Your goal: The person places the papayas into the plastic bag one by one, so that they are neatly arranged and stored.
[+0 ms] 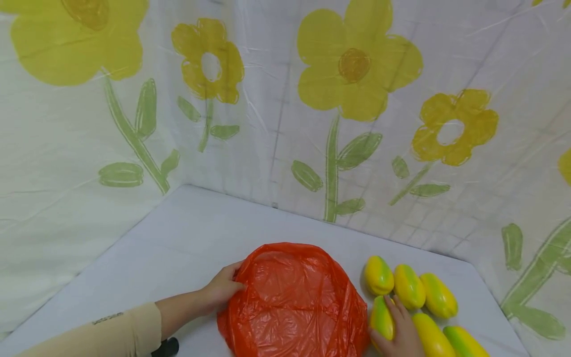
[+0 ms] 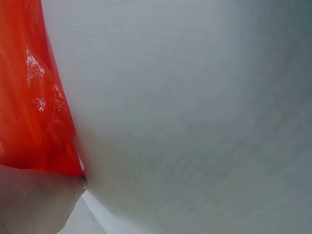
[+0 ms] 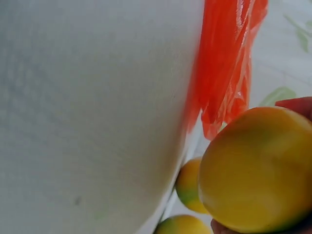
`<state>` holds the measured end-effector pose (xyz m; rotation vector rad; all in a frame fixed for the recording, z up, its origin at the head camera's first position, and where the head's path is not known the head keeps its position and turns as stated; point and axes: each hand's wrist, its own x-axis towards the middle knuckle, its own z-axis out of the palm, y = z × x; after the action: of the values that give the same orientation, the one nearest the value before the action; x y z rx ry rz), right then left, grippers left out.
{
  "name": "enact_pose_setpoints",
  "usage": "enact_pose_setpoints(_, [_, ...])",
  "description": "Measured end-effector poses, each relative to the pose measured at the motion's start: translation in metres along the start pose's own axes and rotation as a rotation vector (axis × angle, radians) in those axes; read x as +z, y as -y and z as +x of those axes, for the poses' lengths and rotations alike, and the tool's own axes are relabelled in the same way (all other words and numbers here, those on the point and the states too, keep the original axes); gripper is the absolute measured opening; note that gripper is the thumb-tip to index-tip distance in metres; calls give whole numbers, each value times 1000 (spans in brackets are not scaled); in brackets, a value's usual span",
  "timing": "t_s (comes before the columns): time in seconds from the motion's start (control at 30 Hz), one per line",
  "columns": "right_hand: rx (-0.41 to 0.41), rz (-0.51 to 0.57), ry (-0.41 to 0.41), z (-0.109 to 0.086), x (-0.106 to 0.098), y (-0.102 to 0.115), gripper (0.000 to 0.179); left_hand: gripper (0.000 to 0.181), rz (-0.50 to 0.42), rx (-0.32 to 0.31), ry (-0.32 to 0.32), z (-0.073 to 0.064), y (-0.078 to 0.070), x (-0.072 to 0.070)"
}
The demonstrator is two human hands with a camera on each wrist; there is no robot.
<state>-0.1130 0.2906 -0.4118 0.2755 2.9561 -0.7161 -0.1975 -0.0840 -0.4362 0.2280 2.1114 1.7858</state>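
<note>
A red plastic bag (image 1: 290, 302) stands wide-mouthed on the white table, its thin film wrinkled and shiny. My left hand (image 1: 223, 288) pinches the left rim of the bag; in the left wrist view the thumb (image 2: 44, 197) presses against the red film. Right of the bag, my right hand (image 1: 403, 329) grips a yellow and green papaya-like fruit (image 1: 381, 320), which shows large in the right wrist view. Beyond and beside that hand lie several similar fruits, among them a fruit (image 1: 379, 275) at the back and a fruit (image 1: 439, 295) farther right.
The white table (image 1: 200, 223) reaches back to a hanging sheet (image 1: 267, 148) printed with yellow flowers, which encloses the far and left sides. A small black object (image 1: 166, 347) shows under the left sleeve (image 1: 111, 329) at the lower edge.
</note>
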Motion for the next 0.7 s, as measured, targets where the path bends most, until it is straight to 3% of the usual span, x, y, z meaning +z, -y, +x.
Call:
enact_pose_setpoints(0.33, [-27, 44, -26, -3, -6, 11, 84, 59, 17, 15, 10, 0, 1, -1])
enact_pose_setpoints(0.57, [66, 147, -34, -2, -14, 30, 81, 59, 11, 17, 15, 0, 1, -1])
enact_pose_setpoints(0.7, [79, 206, -59, 3, -15, 40, 81, 59, 7, 12, 17, 0, 1, -2])
